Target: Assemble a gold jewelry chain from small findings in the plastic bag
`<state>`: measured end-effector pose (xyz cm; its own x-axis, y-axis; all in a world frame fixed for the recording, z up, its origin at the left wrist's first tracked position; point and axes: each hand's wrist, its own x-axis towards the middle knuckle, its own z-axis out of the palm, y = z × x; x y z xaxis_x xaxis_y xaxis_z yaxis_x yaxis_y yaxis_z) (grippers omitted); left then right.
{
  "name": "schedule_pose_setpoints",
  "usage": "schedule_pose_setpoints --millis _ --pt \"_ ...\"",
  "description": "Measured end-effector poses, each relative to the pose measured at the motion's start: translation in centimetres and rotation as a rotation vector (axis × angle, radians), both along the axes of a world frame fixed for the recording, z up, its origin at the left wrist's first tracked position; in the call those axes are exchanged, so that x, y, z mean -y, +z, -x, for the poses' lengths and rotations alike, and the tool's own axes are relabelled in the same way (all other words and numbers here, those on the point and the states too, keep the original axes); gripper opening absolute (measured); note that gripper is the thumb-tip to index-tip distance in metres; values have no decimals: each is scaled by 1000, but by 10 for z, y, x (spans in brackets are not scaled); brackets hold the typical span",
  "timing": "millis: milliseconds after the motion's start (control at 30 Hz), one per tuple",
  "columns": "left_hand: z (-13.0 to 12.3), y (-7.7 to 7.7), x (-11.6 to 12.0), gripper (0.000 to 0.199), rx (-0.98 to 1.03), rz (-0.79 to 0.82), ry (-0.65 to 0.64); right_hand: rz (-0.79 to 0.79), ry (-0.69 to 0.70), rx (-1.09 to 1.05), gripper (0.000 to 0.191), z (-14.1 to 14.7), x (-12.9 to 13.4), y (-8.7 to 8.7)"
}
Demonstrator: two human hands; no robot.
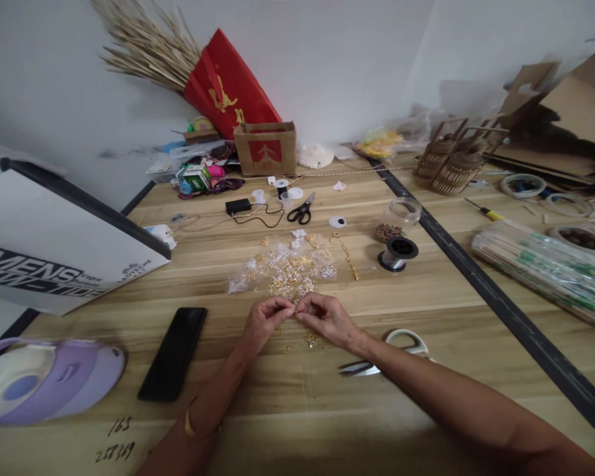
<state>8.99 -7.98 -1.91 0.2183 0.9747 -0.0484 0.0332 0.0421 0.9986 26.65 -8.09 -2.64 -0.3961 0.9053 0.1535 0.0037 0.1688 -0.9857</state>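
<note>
Over the middle of the wooden table, my left hand [269,317] and my right hand [328,318] meet fingertip to fingertip. Both are closed in a pinch on something tiny and gold-looking, too small to name. Just beyond them spreads a heap of gold and silver jewelry findings [293,271], some in clear plastic bags. A few loose gold pieces [311,340] lie below my hands. A gold chain [347,256] rests to the right of the heap. White-handled scissors [364,367] lie partly under my right forearm.
A black phone [173,354] and a purple visor [74,377] lie left. Behind the heap are black scissors [301,210]. A wire spool [399,252] and a jar of beads [394,221] stand right, near bagged sticks [545,271]. A white box [64,244] stands far left.
</note>
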Motion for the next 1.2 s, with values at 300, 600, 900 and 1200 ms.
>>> schedule_pose_setpoints --millis 300,600,900,1200 --pt "2 2 1 20 16 0 -99 -41 -6 63 28 -7 2 10" --pt "2 3 0 17 -33 -66 -142 -31 43 37 22 -2 2 -2" --pt "3 4 0 22 -55 -67 -150 1 77 52 22 -3 5 6" --pt "3 7 1 20 -42 -68 -124 -5 45 57 21 -1 3 2"
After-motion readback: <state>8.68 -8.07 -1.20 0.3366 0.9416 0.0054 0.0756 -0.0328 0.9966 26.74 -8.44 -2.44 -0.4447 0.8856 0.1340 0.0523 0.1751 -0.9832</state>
